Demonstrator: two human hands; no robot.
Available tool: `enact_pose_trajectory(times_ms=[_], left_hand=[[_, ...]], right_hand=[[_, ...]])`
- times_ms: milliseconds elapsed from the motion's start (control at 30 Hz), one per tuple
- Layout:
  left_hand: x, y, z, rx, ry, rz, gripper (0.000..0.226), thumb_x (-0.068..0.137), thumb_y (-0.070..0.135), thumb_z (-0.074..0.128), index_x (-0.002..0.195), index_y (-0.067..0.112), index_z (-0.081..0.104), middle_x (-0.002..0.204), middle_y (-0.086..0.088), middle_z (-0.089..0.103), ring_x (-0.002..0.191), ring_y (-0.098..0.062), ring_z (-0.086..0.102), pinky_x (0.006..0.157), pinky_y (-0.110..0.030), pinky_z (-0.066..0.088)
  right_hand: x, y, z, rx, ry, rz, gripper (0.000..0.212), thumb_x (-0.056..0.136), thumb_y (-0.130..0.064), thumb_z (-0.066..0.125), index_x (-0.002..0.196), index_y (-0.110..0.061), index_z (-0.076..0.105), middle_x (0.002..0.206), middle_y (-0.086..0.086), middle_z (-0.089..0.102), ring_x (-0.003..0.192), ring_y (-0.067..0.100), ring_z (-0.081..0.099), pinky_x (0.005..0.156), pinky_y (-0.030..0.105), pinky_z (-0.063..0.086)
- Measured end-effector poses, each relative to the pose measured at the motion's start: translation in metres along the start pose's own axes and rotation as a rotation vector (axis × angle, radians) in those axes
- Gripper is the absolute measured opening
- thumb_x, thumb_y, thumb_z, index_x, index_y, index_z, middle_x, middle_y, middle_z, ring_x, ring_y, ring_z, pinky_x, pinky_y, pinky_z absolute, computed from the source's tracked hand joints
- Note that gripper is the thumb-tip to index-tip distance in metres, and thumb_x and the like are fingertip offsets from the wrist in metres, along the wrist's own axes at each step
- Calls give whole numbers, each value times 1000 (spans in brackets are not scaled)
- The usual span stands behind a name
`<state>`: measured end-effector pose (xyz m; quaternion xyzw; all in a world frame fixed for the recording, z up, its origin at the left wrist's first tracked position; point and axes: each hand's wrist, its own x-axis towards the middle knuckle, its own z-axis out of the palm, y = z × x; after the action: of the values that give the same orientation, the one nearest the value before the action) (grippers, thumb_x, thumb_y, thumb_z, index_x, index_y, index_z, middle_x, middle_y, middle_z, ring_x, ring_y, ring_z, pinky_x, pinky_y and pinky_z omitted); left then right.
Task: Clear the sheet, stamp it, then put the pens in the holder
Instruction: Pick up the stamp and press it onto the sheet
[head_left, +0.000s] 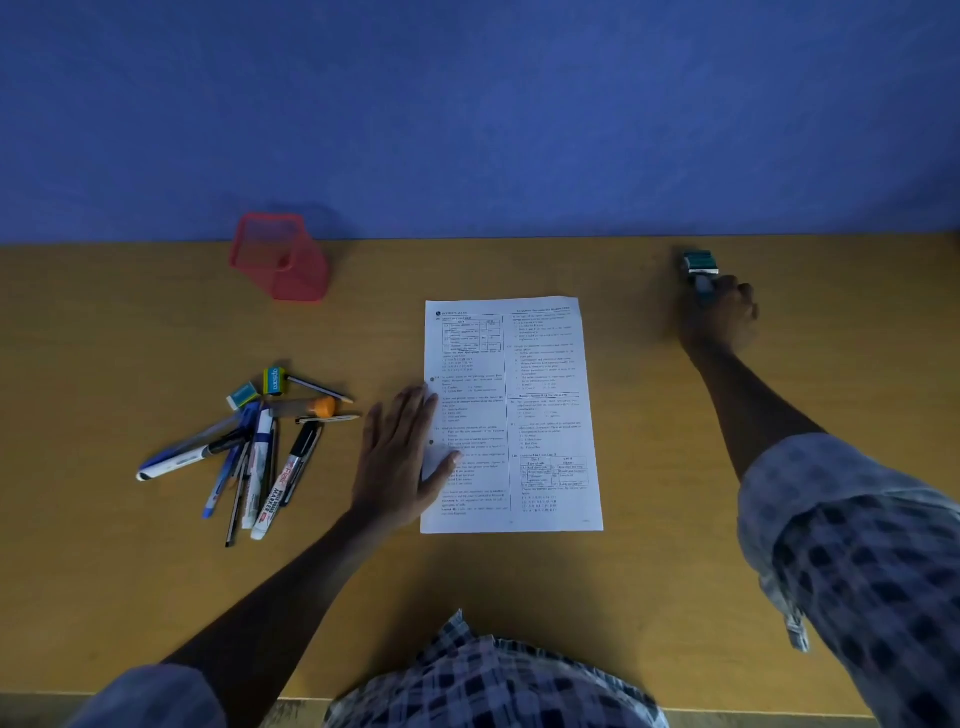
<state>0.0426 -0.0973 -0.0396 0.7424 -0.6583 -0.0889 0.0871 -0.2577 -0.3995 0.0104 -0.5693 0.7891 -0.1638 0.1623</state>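
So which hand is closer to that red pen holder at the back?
Left. The left hand lies flat on the sheet's left edge, nearer the camera and right of the red pen holder. The right hand is far across the table, at the stamp.

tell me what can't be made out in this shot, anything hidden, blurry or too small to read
- Stamp, head view: motion-blurred, lower part hidden by the right hand; grip unclear.
- Sheet: print too small to read; left edge covered by the flat left hand.
- Pen pile: overlapping, so no exact count.
- Red mesh holder: dim and soft; inside cannot be judged.
- Person's shirt: cut off by the bottom edge.
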Motion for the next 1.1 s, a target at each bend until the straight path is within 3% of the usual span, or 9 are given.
enact_pose_trajectory(times_ms=[167,433,567,667,733,867,1100], left_hand=[[1,-1,1,1,-10,7,76,96,64,33,154,16,23,165,-1,17,153,-17,11,121,-51,16],[0,1,-3,-7,-18,12,77,96,65,31,154,14,24,164,-3,19,152,-20,15,121,-50,15],[-1,4,-7,-5,-8,17,76,96,63,32,152,12,27,163,-5,22,151,-22,19,120,-52,19],[-1,5,-10,-9,-11,14,77,95,63,32,153,12,26,163,-5,22,151,-23,19,120,-52,18],[-2,6,-11,-10,-21,14,77,95,63,31,153,12,26,163,-6,22,151,-23,19,120,-52,18],[0,6,-11,-5,-26,10,76,95,62,33,152,11,29,162,-6,24,150,-24,21,119,-53,19],[-3,5,-13,7,-40,7,77,95,63,29,153,13,25,163,-5,21,151,-23,17,121,-52,14]], right_hand=[[-7,8,-8,174,115,2,42,97,-36,48,122,-5,59,123,16,61,107,39,60,83,43,49],[-39,28,-28,380,171,-205,41,98,-36,51,123,-5,59,117,16,63,97,31,63,75,39,51],[-61,32,-37,490,171,-268,35,98,-29,52,120,-3,59,114,16,64,101,25,59,77,23,42],[-77,33,-41,561,155,-277,29,98,-26,53,116,-4,60,110,13,65,99,21,59,79,23,43],[-89,34,-43,607,126,-265,27,98,-28,52,113,-8,61,105,6,65,93,14,59,77,24,45],[-108,33,-46,686,97,-243,23,100,-28,47,107,-11,60,90,0,61,73,-2,52,63,8,38],[-136,21,-71,1051,-82,62,21,99,-21,40,90,-18,59,72,-4,52,68,8,50,64,28,36]])
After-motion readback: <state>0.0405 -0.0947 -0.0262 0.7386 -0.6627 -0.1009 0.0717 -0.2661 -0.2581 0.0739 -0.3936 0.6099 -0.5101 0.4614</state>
